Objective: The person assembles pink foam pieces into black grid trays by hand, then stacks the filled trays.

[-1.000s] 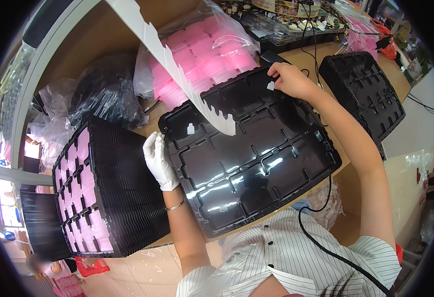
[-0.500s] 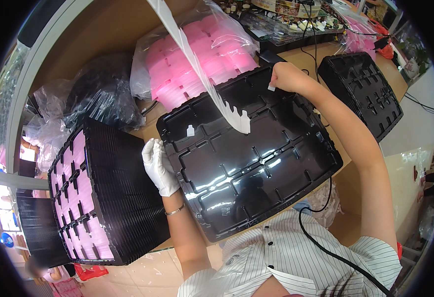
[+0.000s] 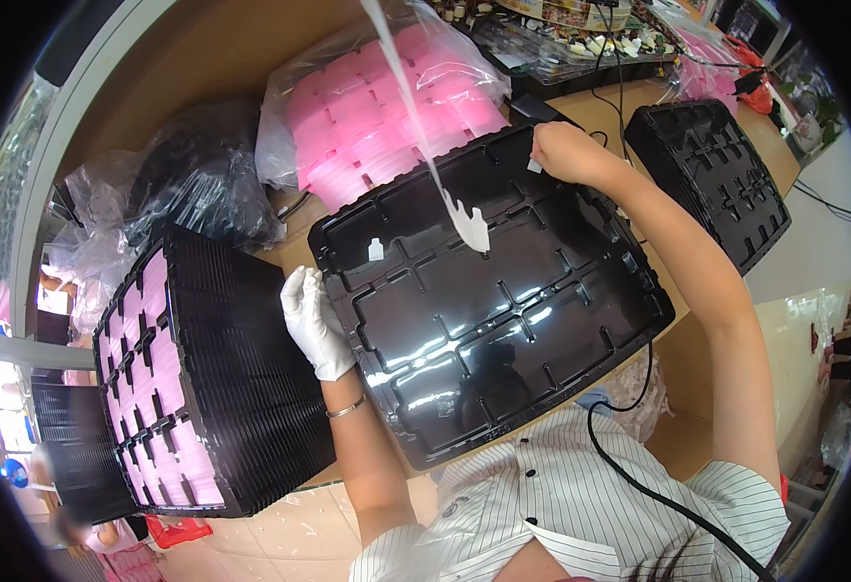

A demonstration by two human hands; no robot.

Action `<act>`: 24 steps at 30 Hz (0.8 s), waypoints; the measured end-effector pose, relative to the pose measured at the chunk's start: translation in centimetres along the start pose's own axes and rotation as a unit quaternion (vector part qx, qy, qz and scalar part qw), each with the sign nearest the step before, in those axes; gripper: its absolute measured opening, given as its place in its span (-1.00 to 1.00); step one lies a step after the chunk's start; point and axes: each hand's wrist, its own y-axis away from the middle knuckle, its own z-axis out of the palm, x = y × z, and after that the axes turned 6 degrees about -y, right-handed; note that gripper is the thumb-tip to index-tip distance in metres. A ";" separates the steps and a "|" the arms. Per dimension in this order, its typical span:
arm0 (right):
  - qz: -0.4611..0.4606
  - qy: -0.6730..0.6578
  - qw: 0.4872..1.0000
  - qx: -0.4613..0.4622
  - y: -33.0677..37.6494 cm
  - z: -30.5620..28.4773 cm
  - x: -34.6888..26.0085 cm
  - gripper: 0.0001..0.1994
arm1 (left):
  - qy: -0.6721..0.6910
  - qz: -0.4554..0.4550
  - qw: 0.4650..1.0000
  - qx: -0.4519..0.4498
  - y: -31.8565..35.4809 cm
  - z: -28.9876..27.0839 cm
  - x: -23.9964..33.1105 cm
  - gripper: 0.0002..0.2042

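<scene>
A shallow black plastic tray (image 3: pixel 503 291) with moulded ridges lies tilted in front of me. My left hand (image 3: pixel 315 325), in a white glove, is against the tray's left edge with its fingers curled; what they grip, if anything, is hidden. Bare and closed, my right hand (image 3: pixel 566 153) pinches a small white piece (image 3: pixel 534 166) over the tray's upper right corner. A similar tab-shaped white piece (image 3: pixel 376 249) lies flat near the tray's upper left. From above hangs a narrow white strip (image 3: pixel 472 229), notched at its lower end, in front of the tray.
On the left stands a stack of black trays (image 3: pixel 251 378) with pink sheets showing. Bagged pink trays (image 3: pixel 387 107) sit behind. Another black tray (image 3: pixel 712 179) is at the right. A black cable (image 3: pixel 629 485) crosses my striped shirt. A metal frame post (image 3: pixel 81 107) rises at far left.
The hanging white strip has swung and turned, now showing narrower, its lower end slightly higher. Both hands and the tray have hardly moved.
</scene>
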 end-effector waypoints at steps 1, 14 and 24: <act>-0.002 0.000 1.000 0.000 0.4 0.0 0.2 -0.82 | -0.003 0.000 1.000 0.001 0.0 0.0 0.0 -0.80; 0.011 -0.766 0.637 -0.091 0.4 0.2 -7.2 -0.82 | 0.037 -0.005 0.999 0.011 0.0 -0.5 -0.3 -0.78; -0.171 -0.310 0.935 0.005 -1.6 6.3 -18.7 -0.88 | 0.119 0.001 0.992 -0.040 -0.1 -1.2 -1.1 -0.76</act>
